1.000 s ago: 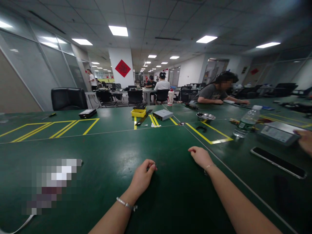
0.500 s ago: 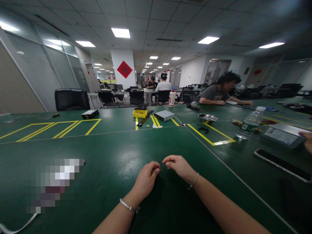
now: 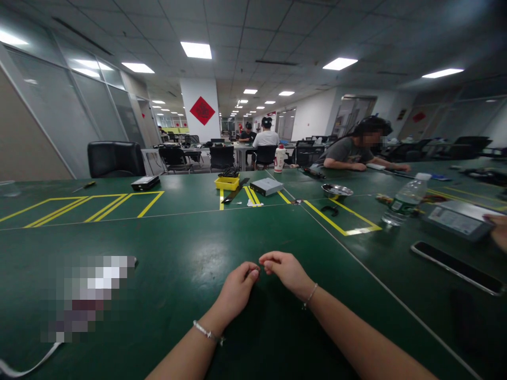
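Above the green table (image 3: 166,295), my left hand (image 3: 237,287) is closed, thumb against curled fingers. A small dark thing shows at its fingertips, too little of it visible to name. My right hand (image 3: 287,272) bends in from the other side, its thumb and fingers drawn together in a pinch; whatever is between them, if anything, is hidden. The fingertips of both hands are very close, and I cannot tell whether they touch.
A pixelated item with a white strap (image 3: 34,367) lies left. Farther off are a yellow tray (image 3: 227,183), a grey metal box (image 3: 266,186) and a steel bowl (image 3: 336,191). On the right are a water bottle (image 3: 404,203), a phone (image 3: 455,267) and another person's hand (image 3: 498,229).
My right hand has moved slightly left, towards my left hand, and its thumb and fingers have come closer together. My left hand keeps its closed grip.
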Demonstrator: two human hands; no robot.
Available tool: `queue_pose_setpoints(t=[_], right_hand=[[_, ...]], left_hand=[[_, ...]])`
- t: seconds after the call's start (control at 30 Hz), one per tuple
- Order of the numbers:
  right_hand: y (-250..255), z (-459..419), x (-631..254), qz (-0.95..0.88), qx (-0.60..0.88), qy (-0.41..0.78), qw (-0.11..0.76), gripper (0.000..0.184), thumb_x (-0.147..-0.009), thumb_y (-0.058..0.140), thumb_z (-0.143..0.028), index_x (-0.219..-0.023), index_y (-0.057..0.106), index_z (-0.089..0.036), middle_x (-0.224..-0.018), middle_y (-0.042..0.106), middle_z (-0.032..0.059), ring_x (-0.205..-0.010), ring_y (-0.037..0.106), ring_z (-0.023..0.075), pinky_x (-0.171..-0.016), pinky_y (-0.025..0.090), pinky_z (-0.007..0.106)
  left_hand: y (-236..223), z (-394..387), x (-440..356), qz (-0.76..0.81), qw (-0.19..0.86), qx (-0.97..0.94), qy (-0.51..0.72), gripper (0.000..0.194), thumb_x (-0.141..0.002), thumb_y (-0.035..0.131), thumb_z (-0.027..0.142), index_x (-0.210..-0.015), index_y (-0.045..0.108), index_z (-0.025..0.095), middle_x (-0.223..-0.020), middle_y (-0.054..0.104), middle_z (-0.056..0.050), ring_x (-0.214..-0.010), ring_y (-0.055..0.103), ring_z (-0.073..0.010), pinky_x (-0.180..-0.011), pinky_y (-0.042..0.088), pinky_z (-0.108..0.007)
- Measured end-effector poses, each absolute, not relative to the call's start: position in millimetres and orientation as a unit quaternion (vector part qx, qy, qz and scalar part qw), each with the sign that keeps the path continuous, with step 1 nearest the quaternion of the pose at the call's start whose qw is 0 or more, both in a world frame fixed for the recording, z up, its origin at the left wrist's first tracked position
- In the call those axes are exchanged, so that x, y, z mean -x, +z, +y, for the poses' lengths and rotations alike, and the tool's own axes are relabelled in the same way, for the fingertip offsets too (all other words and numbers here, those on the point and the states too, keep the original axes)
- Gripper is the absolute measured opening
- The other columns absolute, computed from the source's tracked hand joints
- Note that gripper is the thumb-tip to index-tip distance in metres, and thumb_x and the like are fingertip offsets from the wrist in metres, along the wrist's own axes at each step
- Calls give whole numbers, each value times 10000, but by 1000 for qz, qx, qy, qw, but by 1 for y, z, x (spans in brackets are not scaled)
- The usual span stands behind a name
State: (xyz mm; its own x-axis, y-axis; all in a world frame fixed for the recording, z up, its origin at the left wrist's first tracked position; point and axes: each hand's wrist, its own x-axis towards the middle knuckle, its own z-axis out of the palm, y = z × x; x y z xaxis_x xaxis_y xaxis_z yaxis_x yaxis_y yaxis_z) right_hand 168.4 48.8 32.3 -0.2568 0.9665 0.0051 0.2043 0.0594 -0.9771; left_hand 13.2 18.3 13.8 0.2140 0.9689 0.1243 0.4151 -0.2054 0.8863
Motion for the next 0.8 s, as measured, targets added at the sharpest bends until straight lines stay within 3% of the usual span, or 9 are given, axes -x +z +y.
queue_pose_setpoints(t=[0.1,0.27,0.63,0.8], right_hand=[[33,47,-167,-600,455,516,408,239,-605,586,-158,-841,615,-152,-808,656,39,-742,597,141,-675,477,284],[35,43,-164,-649,461,454,399,135,-634,588,-196,-746,655,-162,-784,666,31,-768,600,153,-769,452,309],[39,38,-166,-735,457,334,373,176,-714,506,-168,-795,660,-190,-794,665,15,-770,595,143,-739,445,277],[30,39,-161,-694,448,387,411,195,-674,544,-143,-845,630,-180,-817,667,18,-755,610,138,-725,463,271]], left_hand=[[15,20,-14,513,409,-657,371,210,-792,410,321,-811,562,178,-712,583,11,-669,521,-134,-623,400,-242],[14,22,-12,506,446,-632,382,206,-772,456,335,-794,564,161,-678,558,14,-629,494,-121,-600,385,-231],[12,23,-12,506,462,-611,396,239,-762,463,351,-842,586,161,-729,596,-3,-660,520,-135,-609,393,-239],[10,23,-12,506,450,-613,406,251,-737,497,365,-828,599,155,-725,605,-10,-686,530,-149,-640,399,-251]])
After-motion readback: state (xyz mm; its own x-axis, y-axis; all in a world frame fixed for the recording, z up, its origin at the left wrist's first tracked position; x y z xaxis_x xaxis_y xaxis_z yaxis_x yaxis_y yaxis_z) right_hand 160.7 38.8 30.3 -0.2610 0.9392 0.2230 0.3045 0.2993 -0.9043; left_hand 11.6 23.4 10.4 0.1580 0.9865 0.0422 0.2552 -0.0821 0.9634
